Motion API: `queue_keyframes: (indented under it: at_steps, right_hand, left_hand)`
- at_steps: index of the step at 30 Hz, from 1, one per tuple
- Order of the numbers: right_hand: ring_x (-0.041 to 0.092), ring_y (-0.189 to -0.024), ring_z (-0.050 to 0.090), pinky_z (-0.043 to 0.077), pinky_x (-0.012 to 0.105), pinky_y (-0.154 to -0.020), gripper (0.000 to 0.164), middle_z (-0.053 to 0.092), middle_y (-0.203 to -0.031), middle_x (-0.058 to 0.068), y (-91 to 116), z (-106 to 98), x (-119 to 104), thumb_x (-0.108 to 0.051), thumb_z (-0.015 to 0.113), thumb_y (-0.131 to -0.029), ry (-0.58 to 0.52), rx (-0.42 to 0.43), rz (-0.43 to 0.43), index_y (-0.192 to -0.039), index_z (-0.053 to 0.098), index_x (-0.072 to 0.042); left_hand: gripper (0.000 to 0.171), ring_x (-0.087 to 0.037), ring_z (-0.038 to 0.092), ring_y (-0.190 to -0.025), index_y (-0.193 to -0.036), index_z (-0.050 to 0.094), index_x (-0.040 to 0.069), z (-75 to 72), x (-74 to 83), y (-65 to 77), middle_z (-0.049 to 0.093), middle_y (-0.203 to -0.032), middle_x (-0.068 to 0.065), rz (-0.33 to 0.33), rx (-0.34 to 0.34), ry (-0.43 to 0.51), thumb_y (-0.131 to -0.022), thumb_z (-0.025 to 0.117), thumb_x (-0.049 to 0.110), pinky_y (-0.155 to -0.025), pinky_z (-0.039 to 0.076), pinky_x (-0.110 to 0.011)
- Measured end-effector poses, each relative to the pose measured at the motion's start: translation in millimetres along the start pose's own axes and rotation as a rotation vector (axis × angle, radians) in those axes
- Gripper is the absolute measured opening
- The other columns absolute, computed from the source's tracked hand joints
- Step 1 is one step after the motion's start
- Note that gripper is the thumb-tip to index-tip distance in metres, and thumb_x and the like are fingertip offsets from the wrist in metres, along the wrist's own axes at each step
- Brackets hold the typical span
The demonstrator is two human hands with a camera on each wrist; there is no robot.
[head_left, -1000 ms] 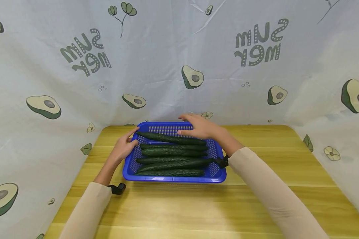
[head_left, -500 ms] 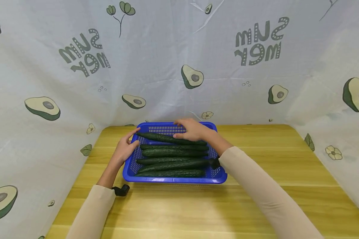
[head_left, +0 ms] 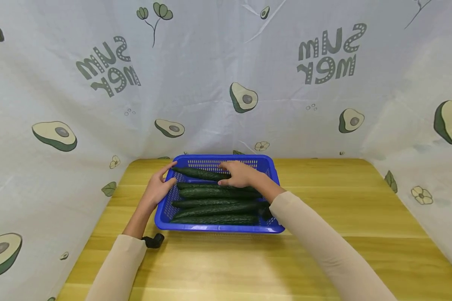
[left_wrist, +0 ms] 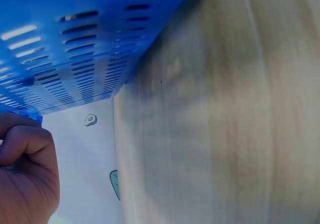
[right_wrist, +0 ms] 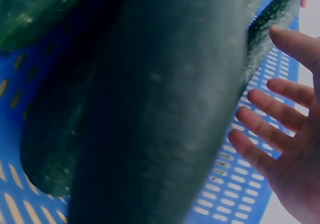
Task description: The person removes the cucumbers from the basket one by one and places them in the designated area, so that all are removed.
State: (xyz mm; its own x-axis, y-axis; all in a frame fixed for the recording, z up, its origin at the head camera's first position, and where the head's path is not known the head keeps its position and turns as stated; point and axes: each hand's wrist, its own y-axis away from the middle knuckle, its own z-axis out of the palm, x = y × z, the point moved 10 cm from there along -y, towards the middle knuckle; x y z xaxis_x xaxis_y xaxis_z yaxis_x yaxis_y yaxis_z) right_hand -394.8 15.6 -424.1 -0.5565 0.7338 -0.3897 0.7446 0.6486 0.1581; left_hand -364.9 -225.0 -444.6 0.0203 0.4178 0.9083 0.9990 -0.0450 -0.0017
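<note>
A blue slotted plastic basket stands on the table with several long, dark green cucumbers lying crosswise in it. My left hand grips the basket's left rim, thumb on the inner side; in the left wrist view its fingers look curled beside the basket wall. Over the rearmost cucumber hovers my right hand, hiding its right part. In the right wrist view that hand's fingers are spread, with nothing between them. A nearer cucumber fills much of that view.
The wooden table extends in front of the basket and to its right. A pale cloth printed with avocados hangs behind and at both sides. Black camera mounts sit at the wrists; the right one hangs over the cucumbers' right ends.
My right hand has moved left and down, from above the basket's back rim to over the rearmost cucumber. The left hand has stayed at the left rim.
</note>
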Motion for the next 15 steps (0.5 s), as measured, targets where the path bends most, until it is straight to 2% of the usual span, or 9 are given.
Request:
queue_keyframes:
  at_steps: [7,11,15]
  right_hand:
    - [0.033,-0.144,0.048,0.041,0.05,-0.117,0.061,0.051,-0.155,0.015,-1,14,1,-0.036,0.061,-0.103,-0.03,-0.048,0.023,-0.154,0.046,-0.004]
    - [0.034,-0.147,0.042,0.036,0.05,-0.121,0.055,0.051,-0.155,0.015,-3,13,2,-0.031,0.058,-0.105,-0.001,-0.019,0.036,-0.152,0.049,-0.004]
    - [0.033,-0.14,0.048,0.039,0.05,-0.118,0.05,0.056,-0.146,0.014,-4,14,3,-0.034,0.06,-0.104,0.034,0.014,0.045,-0.147,0.057,-0.008]
  left_hand:
    - [0.064,-0.01,0.051,-0.042,-0.156,0.046,0.033,-0.5,-3.5,2.2,0.046,-0.054,0.005,-0.021,-0.004,0.053,-0.096,0.058,0.012,-0.044,0.051,-0.027]
    - [0.065,-0.01,0.055,-0.044,-0.158,0.044,0.031,3.0,-2.6,1.6,0.052,-0.057,0.003,-0.024,-0.035,0.119,-0.098,0.057,0.01,-0.046,0.053,-0.026]
    - [0.066,-0.012,0.057,-0.045,-0.159,0.042,0.027,7.2,-4.4,2.0,0.054,-0.057,0.001,-0.051,-0.057,0.171,-0.097,0.057,0.008,-0.047,0.054,-0.028]
